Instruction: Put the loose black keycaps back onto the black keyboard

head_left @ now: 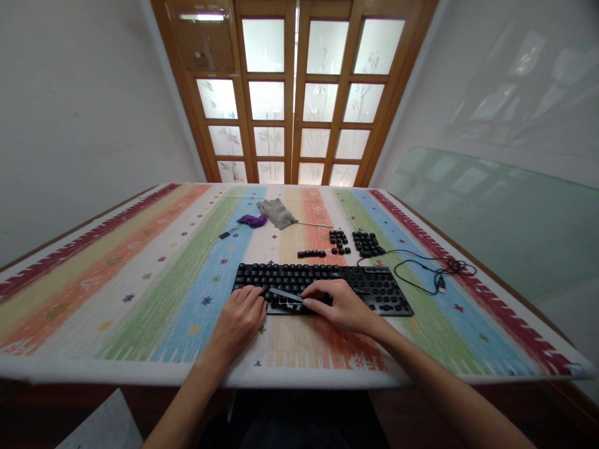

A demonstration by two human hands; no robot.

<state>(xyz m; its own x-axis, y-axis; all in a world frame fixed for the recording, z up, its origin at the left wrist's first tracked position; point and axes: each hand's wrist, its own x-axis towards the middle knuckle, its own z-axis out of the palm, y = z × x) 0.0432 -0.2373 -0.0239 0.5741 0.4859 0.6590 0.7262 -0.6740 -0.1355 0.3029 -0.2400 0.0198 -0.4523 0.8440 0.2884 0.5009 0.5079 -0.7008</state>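
Observation:
A black keyboard (290, 272) lies across the near part of the table, many keycaps gone from its right side. My left hand (244, 308) is closed over the keyboard's lower left corner, fingers together on the keys and thumb by the front edge. My right hand (339, 304) pinches the right end of a long, narrow grey strip (284, 294) between thumb and fingers. This strip slants over the bottom row, around the space bar area; whether it touches the keys I cannot tell. Its exact kind is unclear.
Loose black keycaps (367, 243) lie in groups behind the keyboard. A coiled cable (452, 267) spreads to the right. Farther back are a grey cloth (277, 213), a thin rod (316, 224), a purple cloth (253, 221) and a small black-handled brush-like tool (226, 234). A striped tablecloth (154, 299) covers the table.

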